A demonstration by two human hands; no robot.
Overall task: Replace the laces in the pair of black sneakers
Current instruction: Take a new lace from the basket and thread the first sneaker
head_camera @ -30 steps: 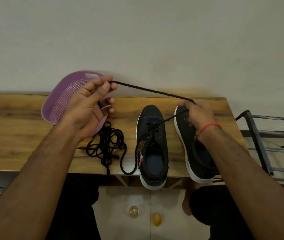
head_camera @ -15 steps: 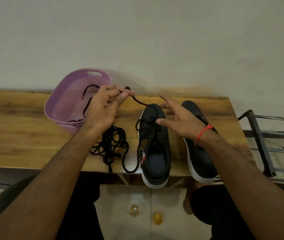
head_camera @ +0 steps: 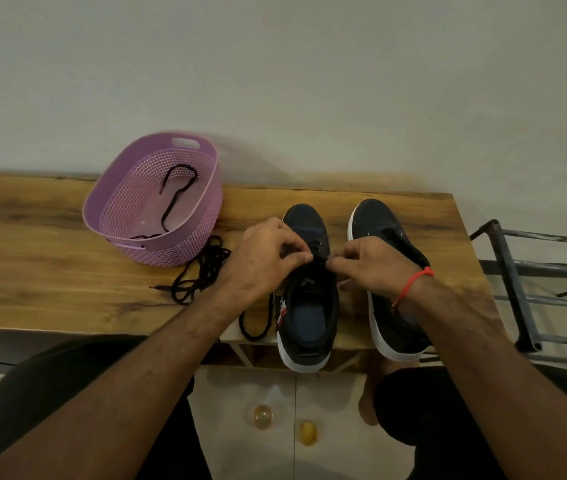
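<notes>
- Left hand (head_camera: 268, 258) and right hand (head_camera: 365, 265) meet over the eyelets of the left sneaker (head_camera: 308, 296); fingertips of both curled in tight and pinched, apparently on the lace at the eyelet row. The lace itself is black on black there, so the exact bit each hand holds is hard to make out.
- Right sneaker (head_camera: 384, 233) stands just beside it, partly under the right wrist. I see no lace in its eyelets, though part of it is hidden.
- Both shoes sit on the wooden table (head_camera: 50, 271), heels overhanging the near edge — a firm tug toward the body could tip or drag one off.
- A loop of lace (head_camera: 258, 327) trails from the left sneaker's side over the table edge. Risk: it snags under the sole or forearm and checks the pull.
- A loose heap of black laces (head_camera: 202, 268) lies near the left forearm, touching the foot of the purple basket (head_camera: 185, 244); another lace (head_camera: 174, 199) lies inside the basket. All look alike — old and new could easily be mixed up.
- Likely slip at the eyelet: tip frays or misses the hole, or a crossing gets skipped, unseen against the dark upper.
- Uneven ends if one side is drawn further than the other.
</notes>
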